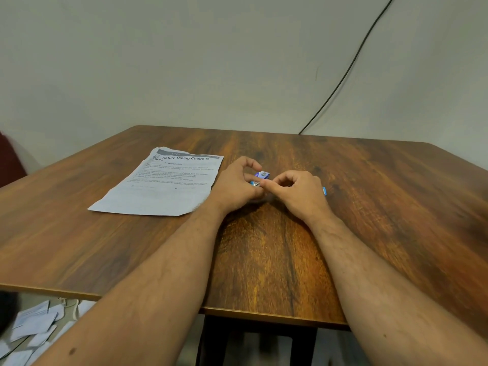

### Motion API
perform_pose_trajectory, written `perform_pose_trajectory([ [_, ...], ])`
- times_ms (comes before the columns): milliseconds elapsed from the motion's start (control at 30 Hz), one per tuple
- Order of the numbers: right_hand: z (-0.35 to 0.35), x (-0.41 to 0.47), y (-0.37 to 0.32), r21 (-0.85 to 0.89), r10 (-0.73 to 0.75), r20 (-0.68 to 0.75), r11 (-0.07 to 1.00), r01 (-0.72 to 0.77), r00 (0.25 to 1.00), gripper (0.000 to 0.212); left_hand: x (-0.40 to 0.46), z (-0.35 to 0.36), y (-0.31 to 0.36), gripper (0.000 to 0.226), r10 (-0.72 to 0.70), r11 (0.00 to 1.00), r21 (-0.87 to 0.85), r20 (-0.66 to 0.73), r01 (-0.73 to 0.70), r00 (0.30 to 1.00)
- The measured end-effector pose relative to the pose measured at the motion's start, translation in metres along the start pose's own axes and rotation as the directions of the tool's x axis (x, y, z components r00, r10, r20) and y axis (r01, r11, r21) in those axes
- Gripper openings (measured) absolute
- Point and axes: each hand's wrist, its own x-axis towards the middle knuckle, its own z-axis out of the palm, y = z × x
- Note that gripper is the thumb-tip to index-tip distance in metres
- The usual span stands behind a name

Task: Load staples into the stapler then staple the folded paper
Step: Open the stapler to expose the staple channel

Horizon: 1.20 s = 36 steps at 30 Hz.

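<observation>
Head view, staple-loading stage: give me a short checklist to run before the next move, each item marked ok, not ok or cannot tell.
1. Left hand holds the small blue box: ok.
2. Right hand fingers at the box, curled: ok; what they pinch: cannot tell.
3. Staples out of the box: cannot tell.
4. Stapler ready and open: cannot tell; only a blue edge shows behind the right hand.
5. Printed paper within reach on the wooden table: ok.
6. Paper folded: not ok, it lies flat.

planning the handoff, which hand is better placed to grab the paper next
Left, probably. The left hand sits right beside the paper, almost at its near edge. The right hand is farther off, on the other side of the small blue box.
</observation>
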Motion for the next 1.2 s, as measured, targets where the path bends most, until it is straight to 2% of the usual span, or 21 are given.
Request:
perform_pose_trajectory([
  [233,-0.0008,0.0,-0.0007,0.003,0.015,0.056,1.0,-0.015,0.998,0.022,-0.0001,0.0008,0.0028,0.044,0.005,0.999,0.047,0.032,-0.007,0.999],
  [467,-0.001,-0.0012,-0.0019,-0.059,0.003,0.031,0.998,-0.001,1.0,0.004,-0.0009,0.002,0.0031,0.028,0.01,0.999,0.037,0.044,-0.012,0.999],
  [633,-0.0014,-0.0025,-0.0036,-0.064,-0.041,0.054,0.997,0.044,0.998,0.012,-0.0011,0.0028,0.0048,0.029,0.0,0.999,0.05,0.035,-0.002,0.999],
  [767,-0.0019,-0.0045,-0.0061,-0.07,-0.103,0.01,0.992,0.104,0.995,0.02,-0.0002,0.0019,0.0047,0.026,-0.011,0.998,0.067,0.001,0.011,1.0],
  [967,-0.0024,-0.0037,-0.0048,-0.035,-0.051,-0.128,0.998,0.047,0.99,0.024,-0.0003,0.0026,0.0057,0.025,-0.022,0.997,0.079,-0.036,0.025,0.999],
  [1200,-0.0004,-0.0008,-0.0031,-0.046,-0.015,-0.109,0.999,0.01,0.994,0.021,-0.0012,0.0006,0.0073,0.025,-0.021,0.998,0.051,-0.075,0.025,0.997],
])
